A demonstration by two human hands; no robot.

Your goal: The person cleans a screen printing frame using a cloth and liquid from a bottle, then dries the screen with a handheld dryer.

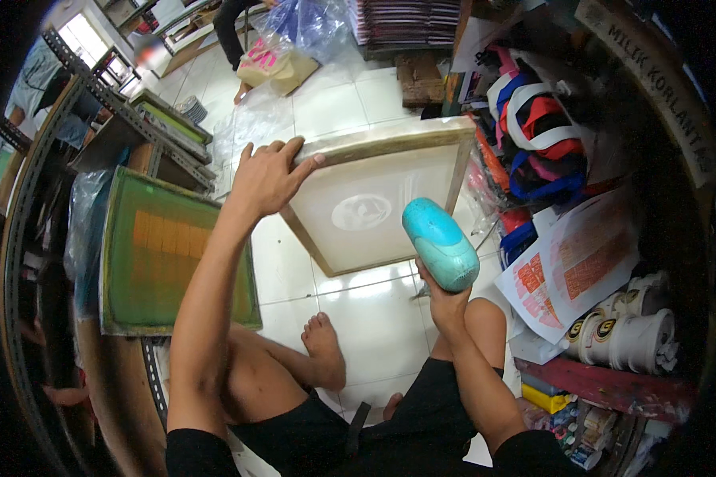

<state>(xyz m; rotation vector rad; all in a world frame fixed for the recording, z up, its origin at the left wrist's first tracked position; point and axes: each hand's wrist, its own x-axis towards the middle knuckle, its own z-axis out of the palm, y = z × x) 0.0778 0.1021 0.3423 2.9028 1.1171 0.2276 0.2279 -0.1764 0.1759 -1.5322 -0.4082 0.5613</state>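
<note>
A screen-printing frame [391,141] with a wooden rim and pale mesh stands tilted before me; a whitish oval design shows on the mesh. My left hand [264,181] grips its top left corner, fingers over the upper edge and thumb along it. In my right hand [449,305] is a turquoise hair dryer [441,242], raised in front of the frame's lower right part. My fingers close round its handle, which is mostly hidden below the rounded body. Whether the frame's lower edge rests on the floor, I cannot tell.
On the left, a green-coated screen [175,254] leans by metal shelving [36,171]. Printed sheets [569,270], white tubs [624,338] and coloured straps [537,131] crowd the right. A yellow bag [277,70] and a person's leg [229,36] are behind, on white tiles [374,326].
</note>
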